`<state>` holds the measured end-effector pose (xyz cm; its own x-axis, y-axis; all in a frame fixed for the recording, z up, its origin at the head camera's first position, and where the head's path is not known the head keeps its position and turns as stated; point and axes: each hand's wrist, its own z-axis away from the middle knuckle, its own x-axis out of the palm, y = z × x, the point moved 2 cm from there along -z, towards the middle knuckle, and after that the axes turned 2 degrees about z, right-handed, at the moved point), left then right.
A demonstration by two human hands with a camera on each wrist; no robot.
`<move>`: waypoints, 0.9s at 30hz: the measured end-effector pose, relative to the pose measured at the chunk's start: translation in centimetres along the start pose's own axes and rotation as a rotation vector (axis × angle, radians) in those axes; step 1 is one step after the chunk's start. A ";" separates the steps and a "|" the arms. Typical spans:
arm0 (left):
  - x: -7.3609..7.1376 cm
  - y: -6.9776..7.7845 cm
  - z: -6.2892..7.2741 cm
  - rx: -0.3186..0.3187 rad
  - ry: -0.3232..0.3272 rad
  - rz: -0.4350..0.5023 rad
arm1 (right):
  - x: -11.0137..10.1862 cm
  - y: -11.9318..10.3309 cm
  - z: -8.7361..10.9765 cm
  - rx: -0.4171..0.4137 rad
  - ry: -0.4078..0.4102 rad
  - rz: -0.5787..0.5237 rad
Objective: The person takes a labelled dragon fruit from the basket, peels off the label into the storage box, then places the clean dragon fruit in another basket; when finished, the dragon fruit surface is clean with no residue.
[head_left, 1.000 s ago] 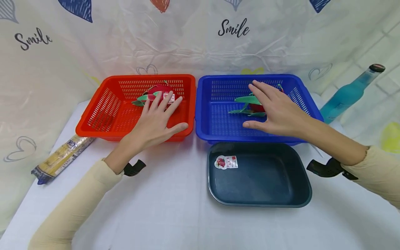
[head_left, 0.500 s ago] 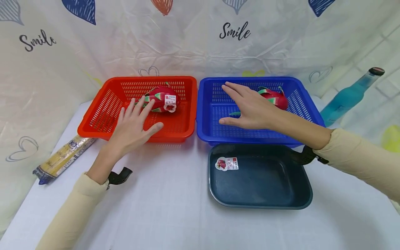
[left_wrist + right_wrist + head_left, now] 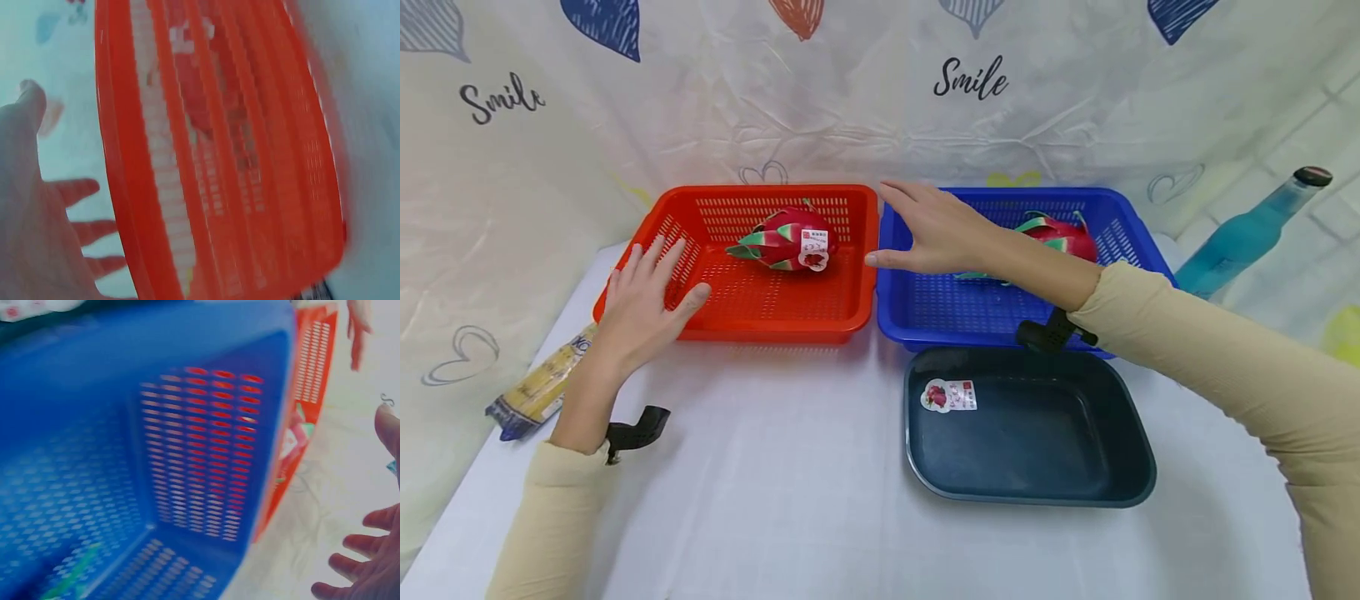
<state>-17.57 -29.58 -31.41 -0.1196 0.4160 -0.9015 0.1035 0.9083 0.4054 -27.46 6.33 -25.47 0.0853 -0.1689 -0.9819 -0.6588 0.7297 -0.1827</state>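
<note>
On the counter [image 3: 775,467], a dark tray [image 3: 1022,442] sits just in front of the blue basket [image 3: 955,340]; a blue bottle [image 3: 1240,246] stands beyond that basket's right end, and a yellow packet [image 3: 538,392] lies partly behind the left wrist. The right forearm [image 3: 1048,271] crosses the blue basket, partly hiding its dragon fruit [image 3: 1075,242]. In the red basket [image 3: 767,334], the labelled dragon fruit [image 3: 782,237] lies lengthwise left to right, leafy tips leftward. The left hand [image 3: 643,304] is spread wide at the red basket's left end; the right hand [image 3: 932,225], also wide, reaches across where the baskets meet.
</note>
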 end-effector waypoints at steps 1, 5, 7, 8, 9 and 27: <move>-0.2 -0.5 0.1 0.001 0.012 0.008 | -0.2 -0.3 -0.6 -0.001 -0.002 -0.004; -1.0 -2.7 0.4 -0.015 0.064 0.037 | -1.3 -1.3 -2.9 -0.004 -0.001 -0.034; -1.2 -3.6 0.5 -0.031 0.085 0.042 | -1.9 -1.7 -3.8 -0.004 0.008 -0.041; -1.2 -4.0 0.6 -0.037 0.092 0.045 | -2.2 -1.9 -4.3 -0.002 0.013 -0.041; -1.2 -4.4 0.6 -0.043 0.098 0.048 | -2.3 -2.1 -4.7 0.001 0.018 -0.043; -0.9 -9.1 0.8 -0.127 0.014 0.092 | -1.7 -4.1 -12.1 0.054 -0.021 -0.296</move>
<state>-17.60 -38.24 -34.38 -0.1291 0.4973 -0.8579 -0.0110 0.8644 0.5027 -33.98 -4.40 -22.42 0.2838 -0.3663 -0.8862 -0.5619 0.6853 -0.4633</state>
